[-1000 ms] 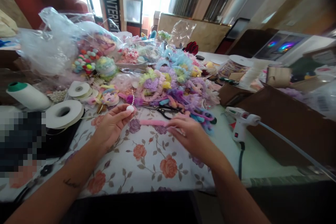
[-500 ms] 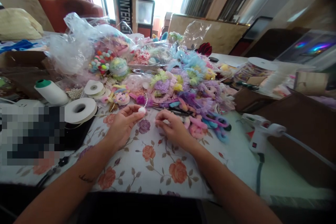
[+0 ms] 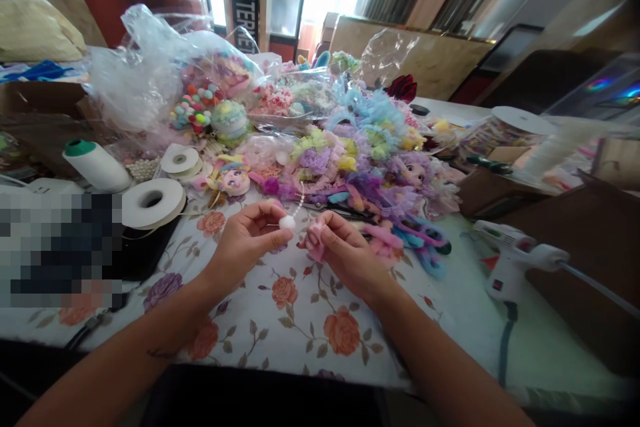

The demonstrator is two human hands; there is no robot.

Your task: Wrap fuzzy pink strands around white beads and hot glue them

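My left hand [image 3: 246, 244] pinches a small white pompom [image 3: 287, 222] between thumb and fingertips, just above the floral tablecloth [image 3: 280, 307]. My right hand [image 3: 345, 252] is closed on a folded pink fuzzy strip [image 3: 316, 244], held close beside the pompom. The two hands nearly touch at the middle of the table. Behind them lies a heap of pastel ruffled trims and doll heads [image 3: 350, 167].
A white glue gun [image 3: 510, 257] with a black cord stands at the right. White ribbon rolls [image 3: 153, 202], a thread cone [image 3: 97, 165] and clear bags of pompoms [image 3: 165, 80] sit at the left. Brown cardboard boxes [image 3: 565, 233] line the right side.
My right hand lifted the pink strip off the cloth, folded it, and came left to meet my left hand. The left hand kept the white pompom and drifted slightly right.
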